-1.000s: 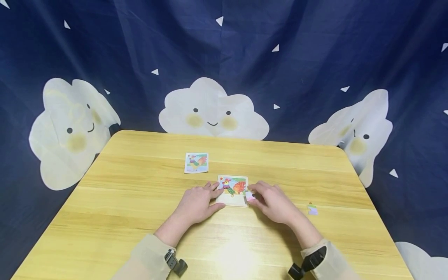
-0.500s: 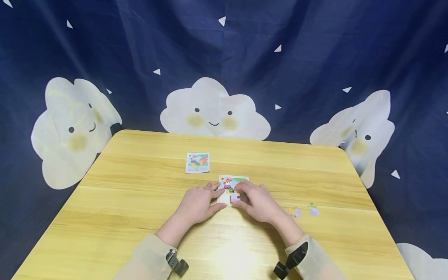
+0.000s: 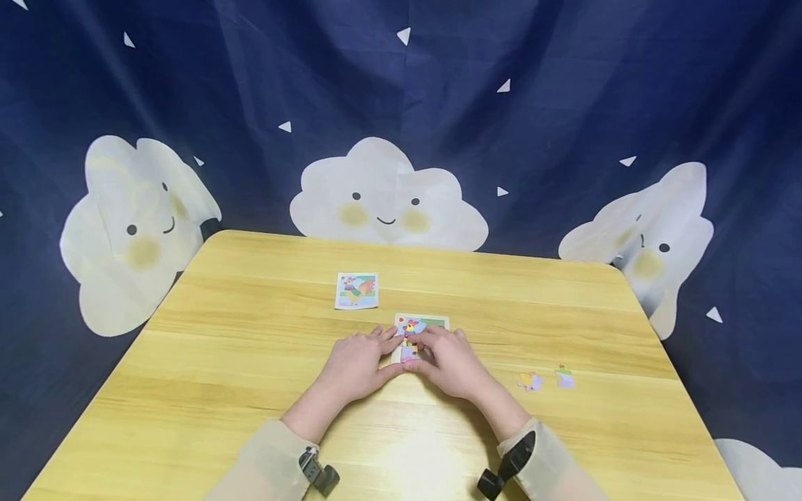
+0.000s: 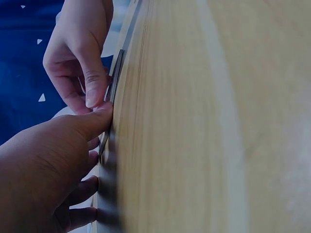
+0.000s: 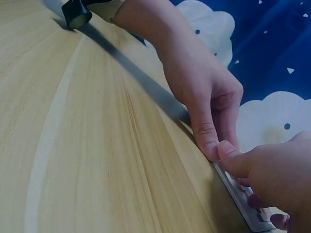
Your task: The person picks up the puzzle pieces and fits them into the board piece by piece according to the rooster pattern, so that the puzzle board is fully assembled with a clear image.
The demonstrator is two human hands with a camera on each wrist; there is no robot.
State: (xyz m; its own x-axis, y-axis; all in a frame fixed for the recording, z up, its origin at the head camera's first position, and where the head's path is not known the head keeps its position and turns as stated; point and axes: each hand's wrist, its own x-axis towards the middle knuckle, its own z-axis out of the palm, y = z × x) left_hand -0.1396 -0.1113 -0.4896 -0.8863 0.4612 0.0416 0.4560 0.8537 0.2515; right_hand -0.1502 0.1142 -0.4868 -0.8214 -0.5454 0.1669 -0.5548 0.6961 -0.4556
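Observation:
In the head view a small jigsaw board [image 3: 440, 322] with a rooster picture lies on the wooden table. My left hand [image 3: 356, 362] holds its left side, thumb at the near edge and fingers on the left part. My right hand [image 3: 452, 363] pinches a lilac puzzle piece [image 3: 409, 353] over the board's lower row, near the left thumb. Both thumbs meet at the board's near edge in the left wrist view, where the right hand [image 4: 80, 60] comes down from above. The right fingers hide much of the rooster.
Two loose puzzle pieces lie to the right: a yellow and lilac one [image 3: 530, 380] and a green and lilac one [image 3: 564, 376]. A rooster picture card [image 3: 357, 291] lies behind the board to the left. A blue cloud-print curtain [image 3: 532, 139] hangs behind the table.
My right hand has moved left across the board with the lilac piece, from the right edge to the lower left. The yellow and lilac piece has come into sight. My left hand stays put.

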